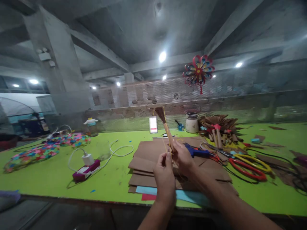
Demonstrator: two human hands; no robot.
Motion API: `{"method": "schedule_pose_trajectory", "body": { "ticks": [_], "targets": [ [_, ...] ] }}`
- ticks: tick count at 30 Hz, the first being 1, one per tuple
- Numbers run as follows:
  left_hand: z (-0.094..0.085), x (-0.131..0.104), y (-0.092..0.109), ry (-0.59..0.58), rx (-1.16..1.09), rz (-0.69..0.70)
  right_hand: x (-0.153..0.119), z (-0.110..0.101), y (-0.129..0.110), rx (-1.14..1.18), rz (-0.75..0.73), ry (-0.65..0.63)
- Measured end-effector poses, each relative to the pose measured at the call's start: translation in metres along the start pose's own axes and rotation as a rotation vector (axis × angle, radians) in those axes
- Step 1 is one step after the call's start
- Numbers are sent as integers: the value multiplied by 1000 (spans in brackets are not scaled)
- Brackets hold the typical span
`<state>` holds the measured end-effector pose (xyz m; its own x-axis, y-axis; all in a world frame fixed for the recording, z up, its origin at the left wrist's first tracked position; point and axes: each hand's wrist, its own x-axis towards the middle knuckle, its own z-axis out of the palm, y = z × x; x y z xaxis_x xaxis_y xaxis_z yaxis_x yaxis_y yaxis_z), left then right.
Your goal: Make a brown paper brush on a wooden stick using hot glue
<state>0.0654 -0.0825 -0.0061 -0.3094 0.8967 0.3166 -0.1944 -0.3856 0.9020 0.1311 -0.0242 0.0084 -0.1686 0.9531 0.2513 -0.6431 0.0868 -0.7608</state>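
My right hand is closed around the lower part of a narrow strip of pleated brown paper, which stands up at a tilt with its folded end fanning slightly at the top. A thin yellow string runs along the paper and loops over its upper end. My left hand is just beside it, thumb and finger pinched together near the string's lower part. Beneath both hands lies a stack of brown paper sheets, with light blue paper and red paper under its front edge.
Right of the stack are a blue glue gun, scissors with red and yellow handles, and black cables. Behind them stand pleated brown paper fans and a jar. Leftward sit a purple power strip, a white cable and colourful paper pieces.
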Motion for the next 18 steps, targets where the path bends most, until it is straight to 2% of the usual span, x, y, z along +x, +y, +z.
{"method": "schedule_pose_trajectory", "body": {
  "ticks": [3,6,13,18],
  "targets": [
    [1,-6,-6,-14,114,179,-5,0,-5,48,49,-18],
    [-1,-10,-13,-63,220,255,-9,0,-10,86,101,-45],
    [-3,-13,-22,-47,263,146,-13,-2,-17,142,201,-159],
    [-1,-11,-23,-60,301,62,-13,-5,-20,162,179,-168]
  ]
}}
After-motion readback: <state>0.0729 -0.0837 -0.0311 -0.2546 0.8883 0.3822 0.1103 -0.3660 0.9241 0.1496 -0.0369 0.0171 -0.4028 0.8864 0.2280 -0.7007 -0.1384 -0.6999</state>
